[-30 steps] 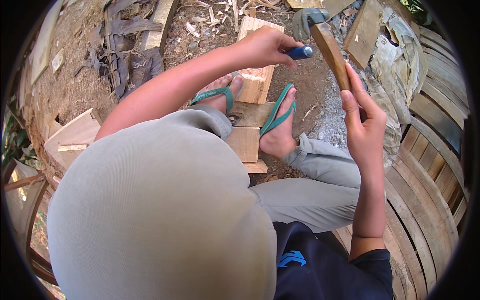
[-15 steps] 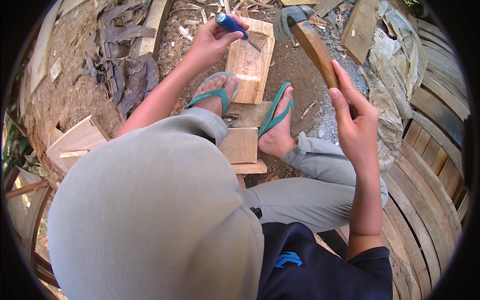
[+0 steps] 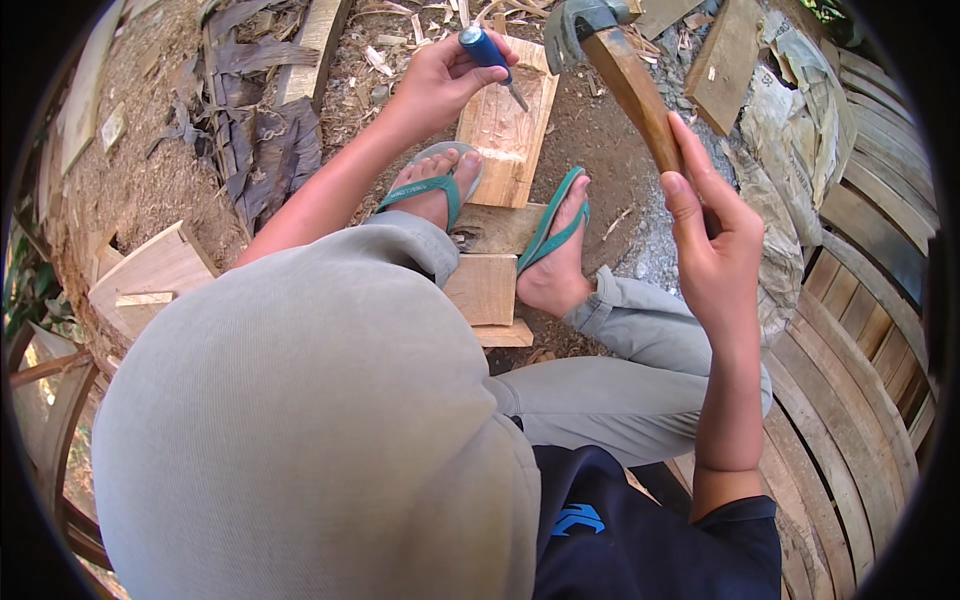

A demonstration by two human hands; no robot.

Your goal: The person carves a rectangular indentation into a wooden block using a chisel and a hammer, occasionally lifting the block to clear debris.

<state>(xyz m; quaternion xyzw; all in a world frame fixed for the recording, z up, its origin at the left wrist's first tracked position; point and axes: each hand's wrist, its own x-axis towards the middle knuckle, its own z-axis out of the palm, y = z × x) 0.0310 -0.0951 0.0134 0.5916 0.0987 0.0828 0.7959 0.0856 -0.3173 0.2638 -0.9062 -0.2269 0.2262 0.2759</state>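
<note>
One chisel [image 3: 485, 50] is gripped by left fingers [image 3: 482, 78] over a hollowed wooden block [image 3: 508, 140], right fingers [image 3: 704, 165] clasping a hammer [image 3: 628, 85].

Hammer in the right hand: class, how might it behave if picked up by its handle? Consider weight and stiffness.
The hammer is probably head-heavy, as its grey metal head sits at one end. The wooden handle looks thick and straight-edged, so it should stay stiff rather than flex.

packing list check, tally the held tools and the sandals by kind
Hammer: 1
Blue-handled chisel: 1
Green-strapped sandals: 2
Total: 4
</note>
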